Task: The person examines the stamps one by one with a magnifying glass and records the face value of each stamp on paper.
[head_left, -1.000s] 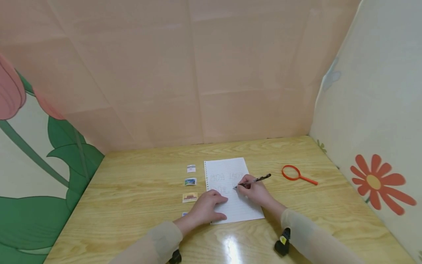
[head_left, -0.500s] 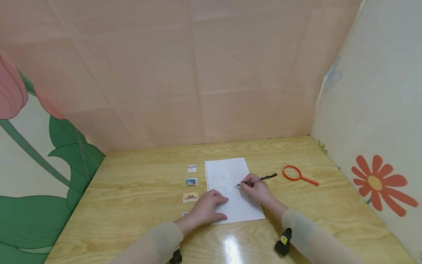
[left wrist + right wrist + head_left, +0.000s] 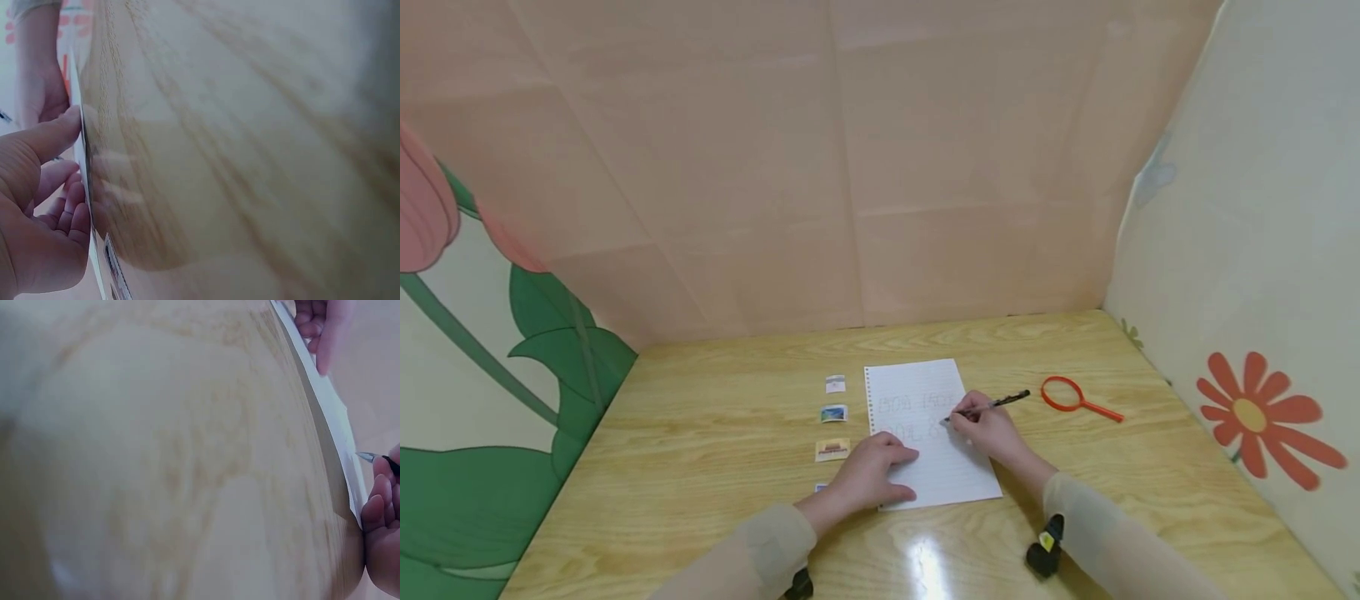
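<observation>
My right hand (image 3: 988, 432) pinches a dark pen (image 3: 1012, 398), its tip at the second row of faint writing on a lined sheet of paper (image 3: 947, 483). Holes run down the sheet's left edge. On the lower left of the paper rests my left hand (image 3: 872, 471), thumb and fingers spread apart. In the left wrist view, that hand's thumb (image 3: 59, 134) lies along the sheet. The pen's metal tip (image 3: 365, 456) shows at the right edge of the right wrist view, just past the fingers. What the writing says is too faint to read surely.
Left of the paper, small stamp-like pictures form a column: a pale one (image 3: 835, 384), a blue-green one (image 3: 833, 413), a yellow one (image 3: 832, 450), and one (image 3: 821, 487) mostly behind the left hand. A red magnifying glass (image 3: 1101, 411) lies to the right on the wooden table (image 3: 715, 433).
The right hand and pen have shifted slightly to the right along the second row, where more faint marks now show. The left hand has stayed in place on the paper.
</observation>
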A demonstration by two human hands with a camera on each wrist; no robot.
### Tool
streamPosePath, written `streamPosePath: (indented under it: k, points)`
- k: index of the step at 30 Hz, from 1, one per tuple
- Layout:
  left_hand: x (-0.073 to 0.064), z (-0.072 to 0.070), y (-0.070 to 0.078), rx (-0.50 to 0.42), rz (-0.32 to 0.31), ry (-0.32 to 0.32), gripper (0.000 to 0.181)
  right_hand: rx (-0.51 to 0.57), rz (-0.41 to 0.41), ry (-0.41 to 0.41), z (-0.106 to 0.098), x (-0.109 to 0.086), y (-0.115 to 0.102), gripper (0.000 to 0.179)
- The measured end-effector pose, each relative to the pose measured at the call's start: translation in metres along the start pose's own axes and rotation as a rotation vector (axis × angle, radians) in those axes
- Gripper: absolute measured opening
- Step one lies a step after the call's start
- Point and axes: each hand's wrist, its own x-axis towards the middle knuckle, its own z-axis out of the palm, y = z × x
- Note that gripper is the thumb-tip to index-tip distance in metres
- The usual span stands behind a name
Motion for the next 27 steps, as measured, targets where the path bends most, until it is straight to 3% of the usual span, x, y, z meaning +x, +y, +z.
streamPosePath:
  k: [13, 27]
  points:
    - [-0.0005, -0.0015, 0.0014, -0.008, -0.006, -0.004, 0.055, -0.070, -0.111, 0.011, -0.0002, 0.0005, 0.0030, 0.009]
    - [-0.0006, -0.0003, -0.0010, -0.014, 0.007, 0.008, 0.056, -0.014, -0.132, -0.119, -0.0065, -0.0061, 0.0059, 0.012]
